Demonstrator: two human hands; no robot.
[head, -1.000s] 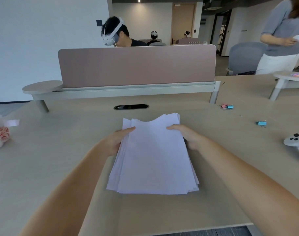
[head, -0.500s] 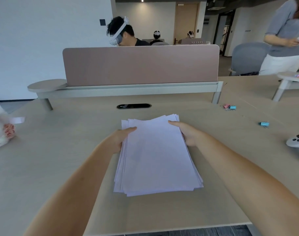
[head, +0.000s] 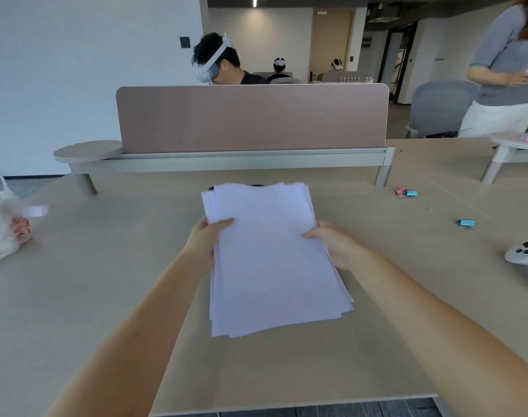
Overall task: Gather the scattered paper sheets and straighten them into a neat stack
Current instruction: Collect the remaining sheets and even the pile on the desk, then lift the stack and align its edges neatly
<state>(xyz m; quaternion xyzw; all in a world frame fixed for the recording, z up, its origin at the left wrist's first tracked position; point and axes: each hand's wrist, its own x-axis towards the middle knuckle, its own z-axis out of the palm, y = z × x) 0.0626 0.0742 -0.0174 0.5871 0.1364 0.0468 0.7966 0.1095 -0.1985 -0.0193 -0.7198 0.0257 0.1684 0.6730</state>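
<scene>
Both hands, left hand [head: 207, 240] and right hand [head: 336, 246], grip the blank paper stack [head: 271, 260] above a beige desk [head: 76, 296] in an office.

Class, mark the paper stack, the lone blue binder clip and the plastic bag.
paper stack [head: 271, 266], head view, middle of top sheet
lone blue binder clip [head: 466, 223], head view, blue body
plastic bag [head: 1, 233], head view, white side

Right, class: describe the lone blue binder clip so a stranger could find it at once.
Start from the wooden desk and look right of the paper stack. Between the stack and the white game controller lies the blue binder clip. It sits alone, unlike the pink and blue pair farther back.
</scene>
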